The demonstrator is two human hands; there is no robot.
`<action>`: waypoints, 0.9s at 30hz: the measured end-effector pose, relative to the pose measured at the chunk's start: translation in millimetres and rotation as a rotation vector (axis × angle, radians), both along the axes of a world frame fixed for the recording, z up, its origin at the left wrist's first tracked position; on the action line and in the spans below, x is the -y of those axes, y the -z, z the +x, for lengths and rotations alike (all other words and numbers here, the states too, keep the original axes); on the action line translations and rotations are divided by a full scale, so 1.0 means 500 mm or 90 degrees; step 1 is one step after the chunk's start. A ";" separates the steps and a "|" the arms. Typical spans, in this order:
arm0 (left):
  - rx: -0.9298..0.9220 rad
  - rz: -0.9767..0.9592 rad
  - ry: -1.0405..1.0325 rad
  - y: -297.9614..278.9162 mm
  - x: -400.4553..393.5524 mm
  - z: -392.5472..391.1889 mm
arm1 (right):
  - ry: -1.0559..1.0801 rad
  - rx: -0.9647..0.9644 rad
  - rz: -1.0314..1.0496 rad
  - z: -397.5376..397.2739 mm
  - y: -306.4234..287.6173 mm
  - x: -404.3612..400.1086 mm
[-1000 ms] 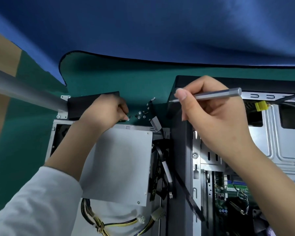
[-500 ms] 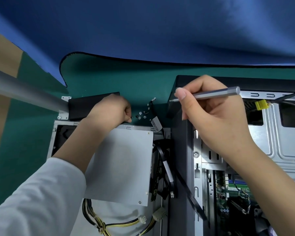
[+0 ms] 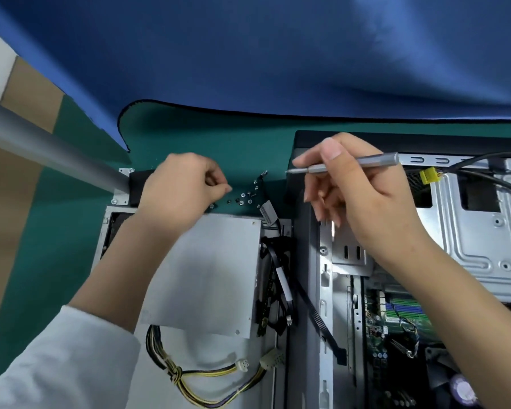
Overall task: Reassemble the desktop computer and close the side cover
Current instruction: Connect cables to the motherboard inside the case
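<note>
We see the table under a green mat, loose screws scattered on it, open computer case at right, grey power supply beside it.

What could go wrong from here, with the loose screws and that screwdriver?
1. The small screws lie loose on the green mat beside the left hand; its fingertips could knock them astray.
2. The right hand holds the screwdriver above the open computer case; a slip might scratch the circuit board.
</note>
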State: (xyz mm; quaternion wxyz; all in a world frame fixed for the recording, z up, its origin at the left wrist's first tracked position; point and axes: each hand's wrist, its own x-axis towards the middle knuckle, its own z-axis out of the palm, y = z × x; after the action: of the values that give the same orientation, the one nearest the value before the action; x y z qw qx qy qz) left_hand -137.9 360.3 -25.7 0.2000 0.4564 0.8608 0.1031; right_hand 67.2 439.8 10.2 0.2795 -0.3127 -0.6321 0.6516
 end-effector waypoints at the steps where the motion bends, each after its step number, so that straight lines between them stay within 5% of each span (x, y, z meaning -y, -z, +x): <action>1: 0.028 0.042 -0.021 -0.012 0.008 0.015 | -0.004 -0.006 -0.010 0.009 -0.003 0.003; 14: 0.135 0.341 -0.099 -0.133 0.105 0.310 | -0.028 -0.076 -0.096 0.210 -0.039 0.068; 21: 0.574 0.337 -0.131 -0.136 0.123 0.478 | 0.044 -0.155 -0.142 0.373 -0.058 0.087; 27: 0.747 0.336 -0.170 -0.097 0.114 0.611 | 0.056 -0.127 -0.172 0.503 -0.045 0.094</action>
State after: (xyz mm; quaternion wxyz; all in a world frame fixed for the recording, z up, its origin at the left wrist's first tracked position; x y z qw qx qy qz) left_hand 167.5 303.4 22.8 0.5032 0.2477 0.6039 0.5664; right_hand 318.8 392.7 32.5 0.3246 -0.3082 -0.4937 0.7456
